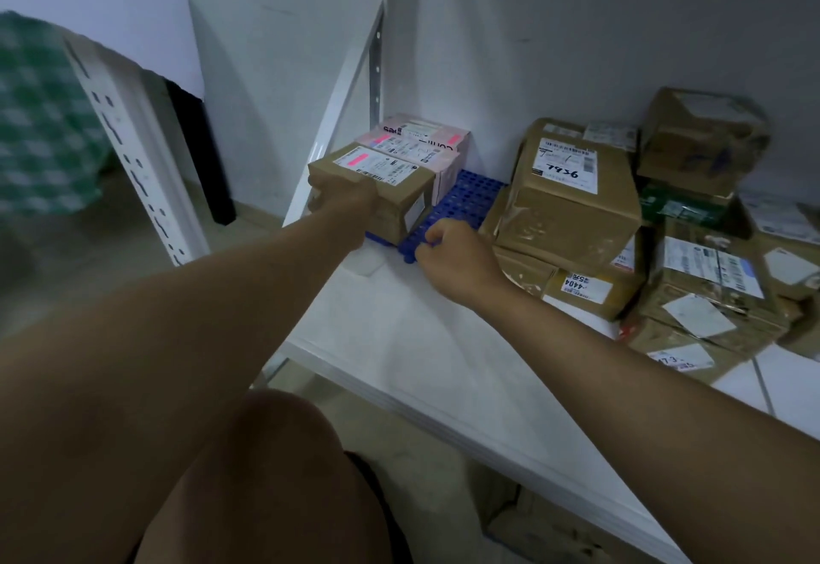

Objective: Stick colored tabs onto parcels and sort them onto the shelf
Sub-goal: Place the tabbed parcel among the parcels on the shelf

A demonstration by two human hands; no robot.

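A small brown parcel point(390, 184) with a white label and a pink tab stands on a blue perforated mat point(470, 199) at the left end of the white shelf point(426, 341). My left hand point(344, 204) grips the parcel's near left end. Behind it lie two pink boxes point(426, 144), also with pink tabs on their labels. My right hand point(448, 252) pinches the mat's front edge with curled fingers.
Several brown parcels point(572, 195) are piled on the shelf's right side, reaching to the right edge of view. A white slotted shelf post point(128, 146) stands at the left. A cardboard box point(554, 532) lies below the shelf. My knee fills the bottom centre.
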